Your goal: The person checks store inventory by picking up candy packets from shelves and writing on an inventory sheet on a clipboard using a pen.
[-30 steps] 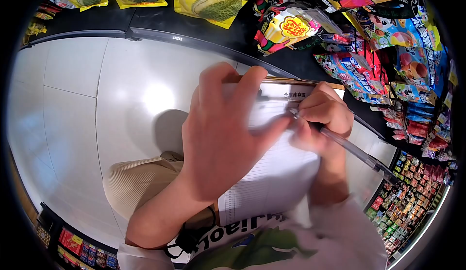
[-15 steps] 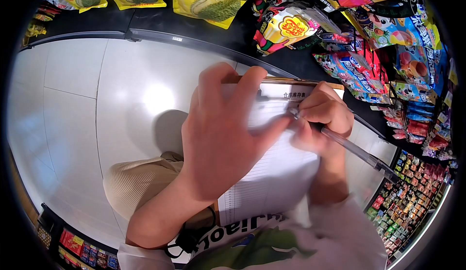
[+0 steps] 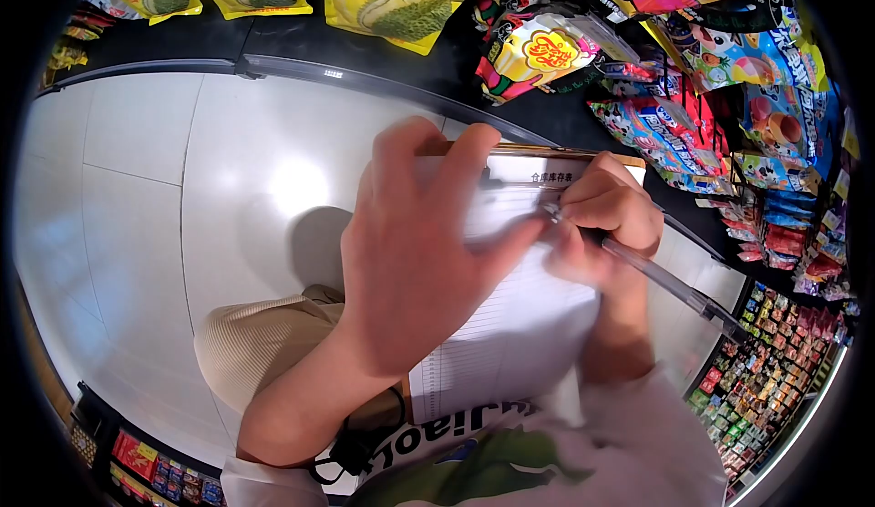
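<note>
A clipboard with a lined paper form (image 3: 510, 325) lies in front of my body, its printed heading near the top edge. My left hand (image 3: 415, 243) rests over the left part of the clipboard, fingertips at the top edge and thumb reaching across the paper, so it grips the board. My right hand (image 3: 609, 220) is closed round a pen (image 3: 674, 288) at the upper right of the sheet. The pen's clear barrel slants down to the right, and its tip is hidden near my left thumb.
Yellow durian candy bags (image 3: 401, 1) and colourful candy packs (image 3: 547, 51) fill a black shelf (image 3: 365, 78) ahead. More packets hang at the right. Pale floor tiles (image 3: 137, 233) and my bent knee (image 3: 264, 343) are at the left.
</note>
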{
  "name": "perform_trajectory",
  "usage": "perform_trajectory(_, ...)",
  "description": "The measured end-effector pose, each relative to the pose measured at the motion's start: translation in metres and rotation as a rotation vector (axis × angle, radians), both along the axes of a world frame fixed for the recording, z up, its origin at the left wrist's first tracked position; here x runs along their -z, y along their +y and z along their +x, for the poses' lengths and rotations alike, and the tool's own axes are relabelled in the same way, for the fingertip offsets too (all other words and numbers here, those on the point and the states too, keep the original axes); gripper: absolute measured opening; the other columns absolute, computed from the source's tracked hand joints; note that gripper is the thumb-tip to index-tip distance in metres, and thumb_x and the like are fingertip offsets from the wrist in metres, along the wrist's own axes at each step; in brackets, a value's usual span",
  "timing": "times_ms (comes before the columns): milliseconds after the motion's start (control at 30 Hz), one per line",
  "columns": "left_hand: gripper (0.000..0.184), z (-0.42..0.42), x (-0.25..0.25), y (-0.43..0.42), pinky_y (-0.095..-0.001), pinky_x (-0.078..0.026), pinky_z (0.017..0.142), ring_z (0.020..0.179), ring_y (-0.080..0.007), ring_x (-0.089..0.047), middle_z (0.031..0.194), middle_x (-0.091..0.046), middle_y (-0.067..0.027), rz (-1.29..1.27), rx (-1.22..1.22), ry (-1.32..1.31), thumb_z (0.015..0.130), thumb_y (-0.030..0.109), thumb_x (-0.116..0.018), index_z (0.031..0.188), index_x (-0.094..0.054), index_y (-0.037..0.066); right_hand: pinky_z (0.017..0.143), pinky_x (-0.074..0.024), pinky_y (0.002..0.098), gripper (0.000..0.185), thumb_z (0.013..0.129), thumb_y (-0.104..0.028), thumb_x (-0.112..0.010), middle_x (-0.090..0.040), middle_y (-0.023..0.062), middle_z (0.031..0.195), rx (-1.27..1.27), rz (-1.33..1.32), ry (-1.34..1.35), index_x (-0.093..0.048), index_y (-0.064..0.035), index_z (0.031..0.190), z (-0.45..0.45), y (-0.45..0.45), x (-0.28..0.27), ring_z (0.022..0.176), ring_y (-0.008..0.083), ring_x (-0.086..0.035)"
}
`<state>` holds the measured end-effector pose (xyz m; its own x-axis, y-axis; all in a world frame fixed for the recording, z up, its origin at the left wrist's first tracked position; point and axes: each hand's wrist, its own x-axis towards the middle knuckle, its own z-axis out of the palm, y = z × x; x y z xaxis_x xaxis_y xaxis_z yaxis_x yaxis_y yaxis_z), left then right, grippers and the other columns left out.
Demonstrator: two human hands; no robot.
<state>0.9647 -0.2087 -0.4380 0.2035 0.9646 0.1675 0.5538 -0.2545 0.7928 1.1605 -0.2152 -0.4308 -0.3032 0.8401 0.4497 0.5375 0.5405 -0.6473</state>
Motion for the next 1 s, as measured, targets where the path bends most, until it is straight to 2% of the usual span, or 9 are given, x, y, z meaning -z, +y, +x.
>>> perform_trajectory(367, 0.068, 0.0006, 0.001, 0.0003, -0.0411, -0.052, 0.067, 0.086, -0.0305, -0.06, 0.111, -0.047, -0.0129, 0.005, -0.004, -0.002, 0.059, 0.023, -0.089, 0.119, -0.059, 0.012, 0.053, -0.0403, 0.0316, 0.019, 0.073, -0.006, -0.072, -0.057, 0.0056, 0.063, -0.003, 0.015, -0.015, -0.053, -0.006, 0.073, -0.0004, 0.0003, 0.001, 0.056, 0.021, -0.05)
perform_trajectory(1000, 0.066, 0.0019, 0.0009, 0.0012, -0.0416, -0.051, 0.066, 0.083, -0.0304, -0.06, 0.111, -0.047, -0.0129, 0.009, -0.007, -0.009, 0.06, 0.023, -0.088, 0.118, -0.06, 0.012, 0.052, -0.0409, 0.0312, 0.019, 0.069, -0.004, -0.071, -0.055, 0.006, 0.063, 0.008, 0.014, -0.022, -0.053, -0.0056, 0.073, 0.0004, 0.0002, 0.0004, 0.056, 0.0216, -0.05)
